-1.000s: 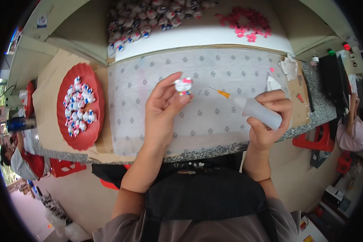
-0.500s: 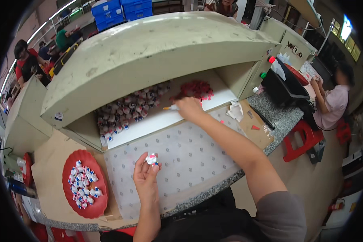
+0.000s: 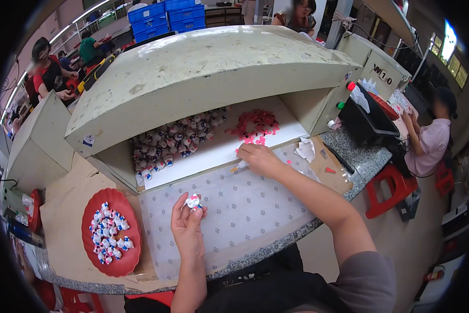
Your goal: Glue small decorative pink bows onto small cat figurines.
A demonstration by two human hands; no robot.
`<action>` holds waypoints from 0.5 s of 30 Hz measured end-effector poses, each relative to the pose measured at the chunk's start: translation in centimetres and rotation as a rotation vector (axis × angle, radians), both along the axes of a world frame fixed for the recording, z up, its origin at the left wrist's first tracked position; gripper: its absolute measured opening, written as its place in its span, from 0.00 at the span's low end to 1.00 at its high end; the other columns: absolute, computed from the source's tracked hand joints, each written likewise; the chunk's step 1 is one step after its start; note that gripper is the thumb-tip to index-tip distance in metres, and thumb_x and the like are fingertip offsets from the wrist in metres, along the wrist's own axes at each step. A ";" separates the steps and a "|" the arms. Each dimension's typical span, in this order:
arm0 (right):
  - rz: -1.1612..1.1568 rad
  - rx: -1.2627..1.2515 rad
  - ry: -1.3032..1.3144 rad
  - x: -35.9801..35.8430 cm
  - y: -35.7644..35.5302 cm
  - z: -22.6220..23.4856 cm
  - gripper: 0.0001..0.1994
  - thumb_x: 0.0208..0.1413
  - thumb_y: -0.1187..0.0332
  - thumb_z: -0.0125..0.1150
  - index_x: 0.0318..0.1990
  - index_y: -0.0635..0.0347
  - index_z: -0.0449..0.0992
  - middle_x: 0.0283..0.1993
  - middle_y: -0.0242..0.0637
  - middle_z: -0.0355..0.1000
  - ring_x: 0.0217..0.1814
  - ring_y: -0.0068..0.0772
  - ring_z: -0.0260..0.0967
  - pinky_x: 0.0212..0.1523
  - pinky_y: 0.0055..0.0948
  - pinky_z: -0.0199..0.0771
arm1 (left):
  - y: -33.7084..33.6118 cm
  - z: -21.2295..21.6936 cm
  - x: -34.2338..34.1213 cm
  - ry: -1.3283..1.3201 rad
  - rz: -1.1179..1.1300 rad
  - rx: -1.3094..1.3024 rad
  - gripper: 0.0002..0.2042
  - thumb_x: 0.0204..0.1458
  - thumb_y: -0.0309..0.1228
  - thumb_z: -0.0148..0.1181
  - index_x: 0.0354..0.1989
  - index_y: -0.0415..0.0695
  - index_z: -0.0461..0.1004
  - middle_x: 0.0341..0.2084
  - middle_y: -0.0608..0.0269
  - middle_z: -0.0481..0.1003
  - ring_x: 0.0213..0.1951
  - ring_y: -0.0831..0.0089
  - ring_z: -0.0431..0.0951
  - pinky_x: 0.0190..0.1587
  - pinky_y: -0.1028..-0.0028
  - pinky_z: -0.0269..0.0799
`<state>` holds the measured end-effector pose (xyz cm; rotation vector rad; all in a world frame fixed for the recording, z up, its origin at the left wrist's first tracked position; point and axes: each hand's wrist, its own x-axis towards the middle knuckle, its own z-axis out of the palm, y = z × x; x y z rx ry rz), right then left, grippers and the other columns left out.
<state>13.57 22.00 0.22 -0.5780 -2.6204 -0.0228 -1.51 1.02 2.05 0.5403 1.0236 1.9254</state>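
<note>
Head view: right of the red dish (image 3: 109, 270), my left hand (image 3: 187, 224) pinches a figurine (image 3: 193, 201). Farther right, my right hand (image 3: 259, 158) grips an applicator (image 3: 242, 164).

Left hand (image 3: 189, 221) raised over a patterned white sheet (image 3: 255, 208), its thumb and fingers gripping a small white figurine (image 3: 193, 201) with a pink mark. Right hand (image 3: 259, 159) at the sheet's far edge, in front of an open-fronted beige housing (image 3: 208, 78); a pale applicator (image 3: 241, 165) with an orange-yellow tip shows beneath it, mostly hidden. Inside the housing: heaped figurines (image 3: 174, 138) at left, loose pink pieces (image 3: 255, 125) at right. Left of the sheet: red scalloped plate (image 3: 132, 258) bearing more figurines (image 3: 107, 232). Crumpled white paper (image 3: 305, 149) lies near the right hand.
</note>
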 end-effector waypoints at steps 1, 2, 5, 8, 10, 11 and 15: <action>0.001 0.032 0.018 0.1 0.1 -0.4 0.07 0.33 0.79 0.50 0.25 0.64 0.65 0.30 0.37 0.63 0.33 0.37 0.65 0.31 0.32 0.68 | 0.0 0.1 0.1 0.009 -0.009 -0.021 0.21 0.43 0.18 0.52 0.48 0.37 0.59 0.38 0.56 0.68 0.34 0.75 0.70 0.39 0.77 0.67; 0.011 0.023 0.054 0.0 0.2 -0.8 0.06 0.33 0.79 0.49 0.24 0.63 0.65 0.28 0.37 0.63 0.32 0.38 0.64 0.32 0.33 0.67 | 0.1 0.1 0.2 0.004 0.004 -0.043 0.21 0.43 0.18 0.52 0.48 0.37 0.59 0.38 0.56 0.68 0.34 0.75 0.70 0.39 0.77 0.67; 0.088 -0.049 0.194 0.2 -0.2 0.0 0.12 0.27 0.82 0.52 0.27 0.63 0.68 0.29 0.39 0.65 0.33 0.39 0.65 0.34 0.31 0.67 | 0.3 -0.3 0.4 0.020 -0.027 -0.060 0.21 0.43 0.19 0.52 0.48 0.37 0.59 0.37 0.58 0.68 0.34 0.75 0.70 0.39 0.78 0.66; -0.029 -0.522 0.506 0.2 -4.2 3.4 0.07 0.37 0.81 0.56 0.27 0.63 0.69 0.27 0.36 0.69 0.29 0.29 0.66 0.32 0.21 0.64 | 0.9 0.1 0.5 0.037 -0.093 -0.051 0.21 0.43 0.19 0.52 0.48 0.37 0.59 0.37 0.58 0.68 0.35 0.75 0.70 0.40 0.78 0.66; -0.056 -0.952 0.674 0.3 -8.1 5.8 0.04 0.41 0.79 0.57 0.26 0.64 0.69 0.26 0.34 0.69 0.29 0.20 0.65 0.32 0.18 0.63 | 1.1 0.1 0.6 0.075 -0.125 -0.037 0.20 0.43 0.17 0.51 0.48 0.37 0.60 0.37 0.59 0.68 0.36 0.76 0.71 0.39 0.80 0.66; -0.015 -1.046 0.706 0.1 -9.4 5.8 0.04 0.40 0.79 0.58 0.26 0.65 0.69 0.26 0.34 0.69 0.29 0.19 0.64 0.31 0.17 0.63 | 1.1 0.0 0.7 0.101 -0.132 -0.029 0.20 0.43 0.17 0.51 0.48 0.38 0.60 0.37 0.60 0.67 0.35 0.77 0.71 0.39 0.81 0.66; 0.036 -1.338 0.781 -1.3 -12.3 4.3 0.05 0.39 0.79 0.59 0.25 0.65 0.69 0.25 0.33 0.68 0.26 0.17 0.62 0.28 0.15 0.62 | 0.8 -0.7 0.9 0.217 -0.123 -0.026 0.19 0.43 0.15 0.50 0.47 0.38 0.61 0.37 0.62 0.67 0.35 0.80 0.70 0.38 0.83 0.65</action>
